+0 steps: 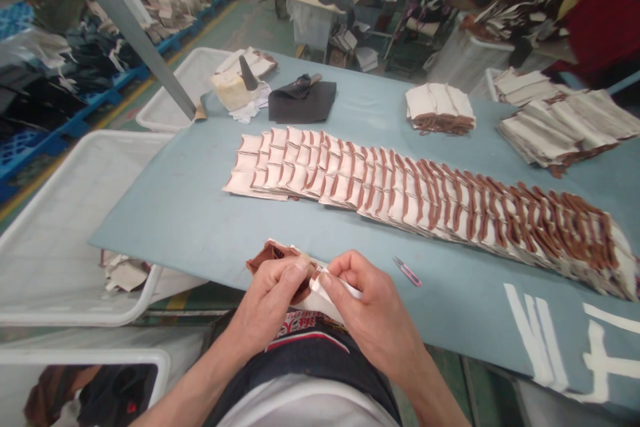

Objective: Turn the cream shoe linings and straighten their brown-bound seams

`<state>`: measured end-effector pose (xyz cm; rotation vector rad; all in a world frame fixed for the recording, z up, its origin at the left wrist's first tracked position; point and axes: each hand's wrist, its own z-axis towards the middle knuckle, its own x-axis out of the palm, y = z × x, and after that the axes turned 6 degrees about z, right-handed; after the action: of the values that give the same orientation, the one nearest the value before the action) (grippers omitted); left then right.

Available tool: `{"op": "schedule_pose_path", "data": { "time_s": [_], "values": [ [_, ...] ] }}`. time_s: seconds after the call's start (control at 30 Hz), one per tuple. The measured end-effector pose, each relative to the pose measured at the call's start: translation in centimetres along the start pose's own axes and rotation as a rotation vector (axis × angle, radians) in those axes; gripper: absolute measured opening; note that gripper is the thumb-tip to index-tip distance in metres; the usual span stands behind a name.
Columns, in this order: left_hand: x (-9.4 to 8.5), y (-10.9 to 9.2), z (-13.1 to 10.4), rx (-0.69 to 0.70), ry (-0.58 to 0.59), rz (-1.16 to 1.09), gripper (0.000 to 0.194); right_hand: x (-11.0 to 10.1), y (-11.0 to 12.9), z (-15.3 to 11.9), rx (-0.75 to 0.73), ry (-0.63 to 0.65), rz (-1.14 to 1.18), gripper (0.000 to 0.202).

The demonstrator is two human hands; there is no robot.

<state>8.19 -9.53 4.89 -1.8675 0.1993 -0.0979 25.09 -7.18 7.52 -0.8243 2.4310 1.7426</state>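
Note:
At the near edge of the table, a piece of brown and cream fabric point(273, 252) is pinched between both hands. My left hand point(273, 297) grips its brown side, thumb on top. My right hand point(367, 303) is closed on the white part, thumb and fingertips pressed together close to the left thumb. Part of the piece hangs in front of my lap, and the fingers cover its middle. A pair of pink-handled thread snips point(407, 271) lies on the table just right of my right hand.
Overlapping rows of cream pieces with brown edges point(400, 190) stretch across the blue table point(165, 213). Behind them lie a black cloth point(303, 101), a dark cone point(247, 73) and fabric stacks point(440, 107). White bins point(85, 153) stand at left, beside a metal post point(130, 27).

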Motion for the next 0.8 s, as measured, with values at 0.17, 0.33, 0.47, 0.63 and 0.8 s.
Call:
{"op": "schedule_pose_path", "data": {
  "time_s": [0.17,0.33,0.47,0.63,0.8],
  "values": [
    [-0.1,0.1,0.2,0.020,0.000,-0.004,0.056,-0.3,-0.1,0.2,-0.012,0.039,0.083,0.024],
    [-0.1,0.1,0.6,0.015,-0.012,0.022,0.050,-0.2,-0.2,0.3,0.010,0.034,0.115,0.025],
    [0.0,0.4,0.9,-0.033,-0.027,0.026,0.047,-0.1,-0.3,0.5,0.042,0.050,0.190,0.025],
    [0.2,0.6,1.4,-0.052,-0.050,0.001,0.049,-0.2,-0.2,0.8,0.073,0.057,0.275,0.026],
    [0.2,0.8,1.5,-0.100,-0.053,-0.052,0.052,-0.2,-0.2,0.9,0.077,0.042,0.300,0.027]
  ]
}}
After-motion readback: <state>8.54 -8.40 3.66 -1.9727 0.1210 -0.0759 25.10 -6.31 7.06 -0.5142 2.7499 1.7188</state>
